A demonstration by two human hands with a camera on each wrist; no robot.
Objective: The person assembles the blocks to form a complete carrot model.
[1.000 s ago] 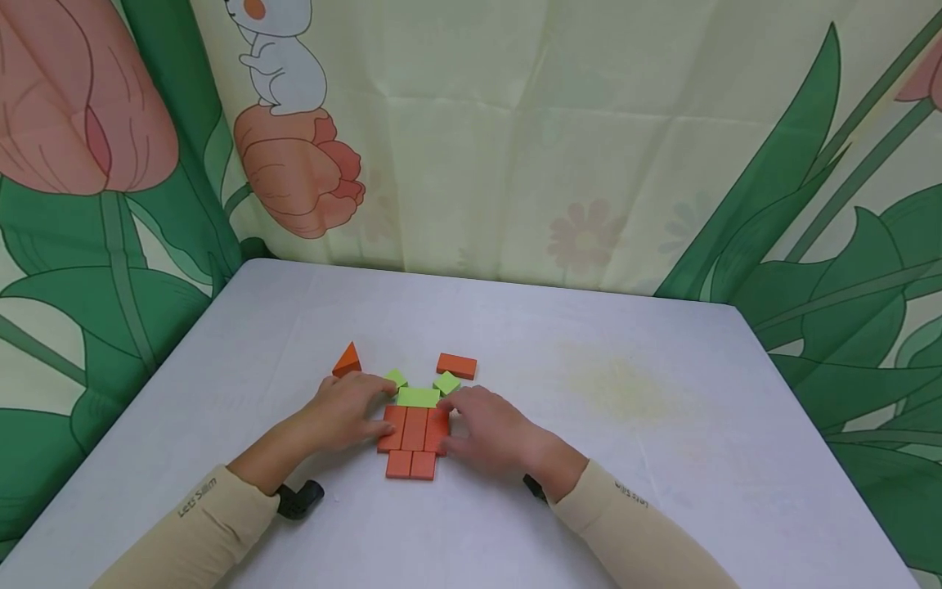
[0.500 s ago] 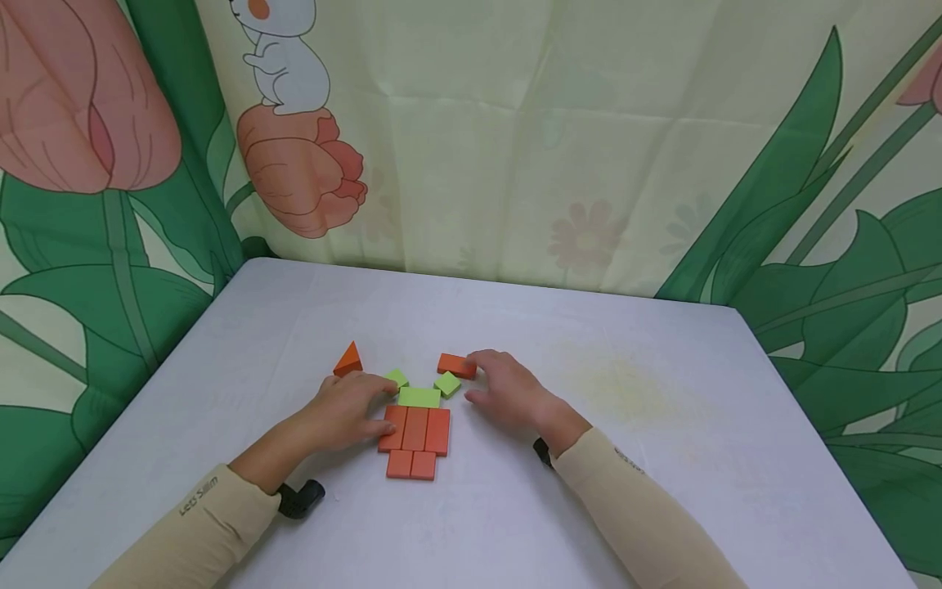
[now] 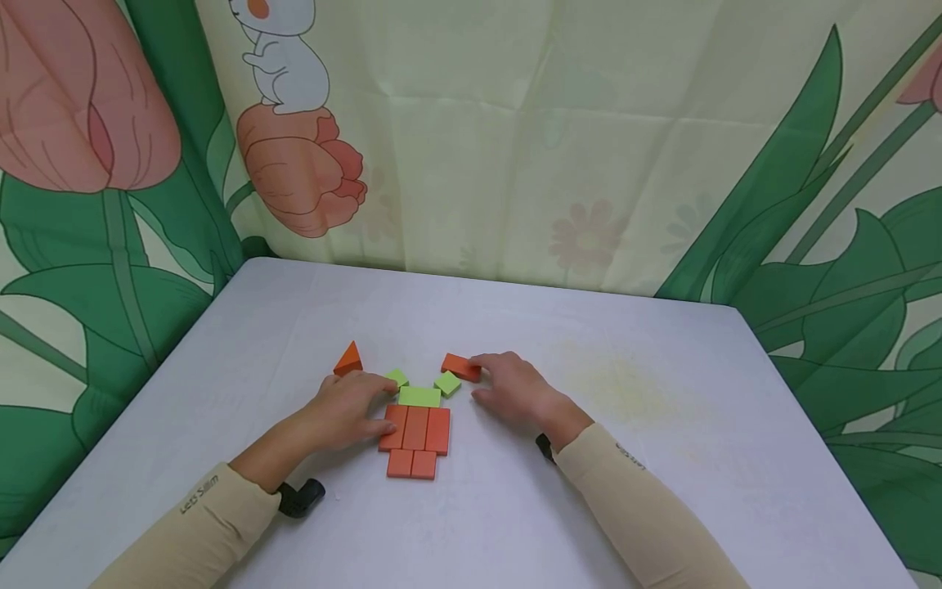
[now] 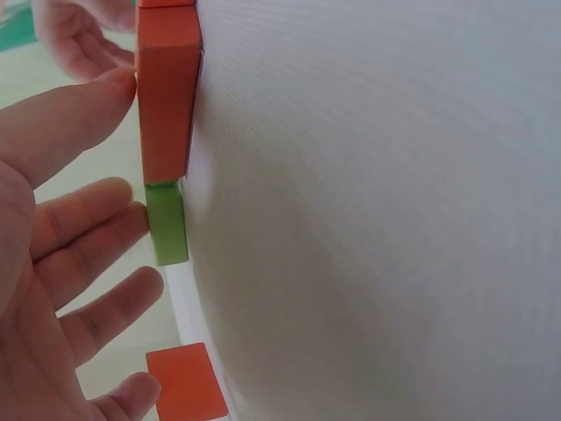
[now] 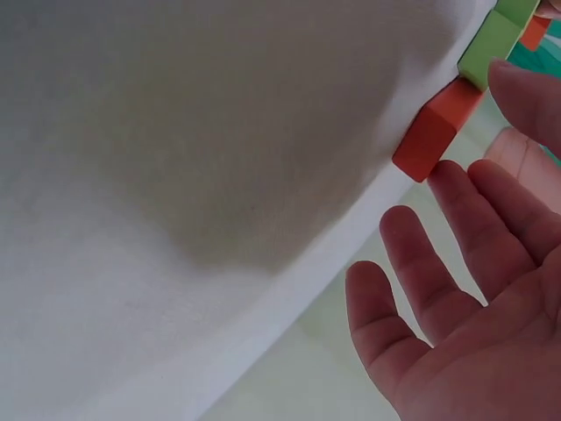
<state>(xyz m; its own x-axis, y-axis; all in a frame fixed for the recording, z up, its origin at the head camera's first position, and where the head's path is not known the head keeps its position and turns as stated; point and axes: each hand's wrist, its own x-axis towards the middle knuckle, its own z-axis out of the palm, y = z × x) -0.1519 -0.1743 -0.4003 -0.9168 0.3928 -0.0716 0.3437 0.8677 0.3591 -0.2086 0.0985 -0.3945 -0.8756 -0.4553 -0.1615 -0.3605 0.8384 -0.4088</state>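
Note:
Three red rectangular blocks (image 3: 415, 428) lie side by side on the table, with two smaller red blocks (image 3: 423, 465) against their near edge. A green rectangular block (image 3: 419, 397) adjoins their far edge, flanked by two turned green blocks, the right one (image 3: 446, 384) fully visible. My left hand (image 3: 342, 413) rests at the left side, thumb at the left red block (image 4: 166, 105) and fingertips by a green block (image 4: 166, 224). With extended fingers, my right hand (image 3: 518, 393) touches the right end of an orange-red block (image 3: 458, 366), tilted beside the right green block.
Behind my left hand stands an orange triangular block (image 3: 349, 359). The white-covered table (image 3: 662, 491) reaches back to a curtain (image 3: 471, 164) printed with tulips and leaves. Black wrist devices (image 3: 300, 499) sit under both sleeves.
My right hand has gone from the red blocks' right side to the orange-red block behind. That block has shifted slightly right and turned. My left hand has stayed put.

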